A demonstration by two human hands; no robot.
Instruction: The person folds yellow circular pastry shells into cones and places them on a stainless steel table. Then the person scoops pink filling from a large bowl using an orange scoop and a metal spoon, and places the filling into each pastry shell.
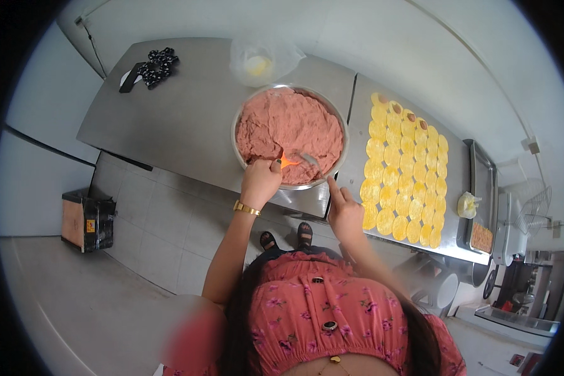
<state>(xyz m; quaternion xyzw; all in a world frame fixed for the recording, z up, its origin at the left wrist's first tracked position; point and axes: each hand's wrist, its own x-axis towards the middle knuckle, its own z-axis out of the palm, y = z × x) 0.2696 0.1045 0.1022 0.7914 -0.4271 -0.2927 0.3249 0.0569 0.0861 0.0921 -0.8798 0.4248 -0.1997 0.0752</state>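
Observation:
A large steel bowl [345, 135] full of pink ground meat [291, 122] sits on the steel table. My left hand [262, 182], with a gold bracelet at the wrist, is over the bowl's near left side. It is closed on an orange utensil [287, 160] whose tip rests at the meat; its exact kind is unclear. At the near right rim, my right hand [346, 212] grips the handle of a metal spoon [311, 160]. The spoon's head touches the meat, just right of the orange utensil.
Rows of thin yellow rounds [391, 166] cover the right table; a few far ones carry meat. Beyond the bowl lies a clear plastic bag [263, 59]. Dark patterned cloth [161, 66] lies far left. A tray [482, 169] and small knotted bag [468, 205] are at right.

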